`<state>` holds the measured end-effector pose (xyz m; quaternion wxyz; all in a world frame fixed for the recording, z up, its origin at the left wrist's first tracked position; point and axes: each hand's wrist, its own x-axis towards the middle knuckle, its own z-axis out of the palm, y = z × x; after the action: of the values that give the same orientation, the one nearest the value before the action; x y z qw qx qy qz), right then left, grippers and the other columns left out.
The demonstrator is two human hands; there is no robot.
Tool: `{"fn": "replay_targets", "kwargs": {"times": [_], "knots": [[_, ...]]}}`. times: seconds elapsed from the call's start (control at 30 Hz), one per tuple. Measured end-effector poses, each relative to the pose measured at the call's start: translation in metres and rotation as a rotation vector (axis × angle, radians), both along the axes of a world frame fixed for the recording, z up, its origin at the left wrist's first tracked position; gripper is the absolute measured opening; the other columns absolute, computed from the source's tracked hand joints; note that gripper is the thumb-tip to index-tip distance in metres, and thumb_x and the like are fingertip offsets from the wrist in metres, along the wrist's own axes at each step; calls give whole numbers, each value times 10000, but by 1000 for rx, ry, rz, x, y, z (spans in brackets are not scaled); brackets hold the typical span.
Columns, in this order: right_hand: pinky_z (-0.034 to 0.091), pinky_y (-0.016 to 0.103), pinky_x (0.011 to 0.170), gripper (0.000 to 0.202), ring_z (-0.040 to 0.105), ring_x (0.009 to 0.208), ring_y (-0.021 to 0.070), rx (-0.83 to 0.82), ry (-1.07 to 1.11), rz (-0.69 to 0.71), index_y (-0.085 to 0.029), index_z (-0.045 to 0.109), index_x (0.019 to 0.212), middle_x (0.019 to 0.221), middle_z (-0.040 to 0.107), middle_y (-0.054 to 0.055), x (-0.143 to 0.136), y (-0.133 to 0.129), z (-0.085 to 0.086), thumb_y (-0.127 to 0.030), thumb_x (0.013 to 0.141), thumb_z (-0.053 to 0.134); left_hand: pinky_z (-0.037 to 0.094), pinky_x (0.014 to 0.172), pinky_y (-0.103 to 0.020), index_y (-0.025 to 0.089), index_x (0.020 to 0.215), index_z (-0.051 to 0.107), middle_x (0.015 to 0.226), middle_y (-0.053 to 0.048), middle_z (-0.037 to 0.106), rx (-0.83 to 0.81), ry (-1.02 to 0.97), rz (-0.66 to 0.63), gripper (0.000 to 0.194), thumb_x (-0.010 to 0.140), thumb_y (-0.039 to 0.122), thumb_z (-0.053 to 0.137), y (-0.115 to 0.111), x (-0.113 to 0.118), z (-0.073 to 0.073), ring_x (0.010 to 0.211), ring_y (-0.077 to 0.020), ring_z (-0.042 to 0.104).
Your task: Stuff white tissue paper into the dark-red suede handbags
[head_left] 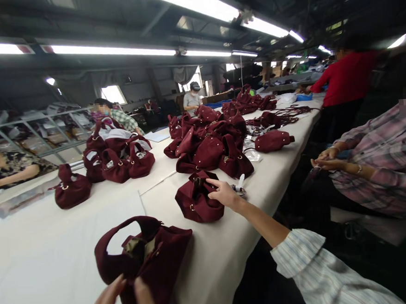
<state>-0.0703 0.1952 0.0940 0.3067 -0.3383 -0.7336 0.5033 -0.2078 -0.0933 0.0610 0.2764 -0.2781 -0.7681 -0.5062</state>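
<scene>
At the table's near edge, the left hand pinches the lower edge of a maroon suede bag lying flat. Farther along, the right hand, fingers spread, rests on a second bag. Beyond, heaped bags crowd the white surface beneath strip lights; seated workers, seemingly idle, line the right edge.

From where I stand, nothing here can be read: no label, brand or number shows on the maroon suede handbags, the long white worktable, or the papers in the grey shelf rack.
</scene>
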Motion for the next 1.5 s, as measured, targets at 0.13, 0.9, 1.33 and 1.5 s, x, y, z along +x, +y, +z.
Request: {"fn": "replay_targets", "kwargs": {"times": [0.13,0.9,1.33,1.5], "knots": [[369,202,502,732,442,523,83,-140,134,171,-197,501,1437,705,629,-27,20,-17,28,-202,719,638,483,1032,-523,215,1441,398,1378,-165,487,-155,10,-470,678,846,372,685,64,66,-9,1274,-324,500],[358,169,389,322,537,368,97,-144,-71,-17,-201,788,935,463,564,-49,143,-92,15,-214,759,519,521,780,-269,151,1111,556,1117,-118,617,-136,224,-344,278,839,127,605,83,78,-22,1012,-215,625],[489,248,531,405,594,547,146,-68,10,-24,-170,727,1095,658,669,24,136,-54,-31,-450,963,467,512,846,-318,150,1053,577,1076,-97,634,4,107,-314,202,857,119,619,66,84,-58,963,-192,639],[413,450,1061,558,518,1226,330,309,-362,-219,-210,661,1258,1373,545,133,94,58,-75,-215,712,778,511,836,-305,159,1057,575,1100,-97,619,11,70,-417,183,879,185,607,72,82,-49,971,-192,633]]}}
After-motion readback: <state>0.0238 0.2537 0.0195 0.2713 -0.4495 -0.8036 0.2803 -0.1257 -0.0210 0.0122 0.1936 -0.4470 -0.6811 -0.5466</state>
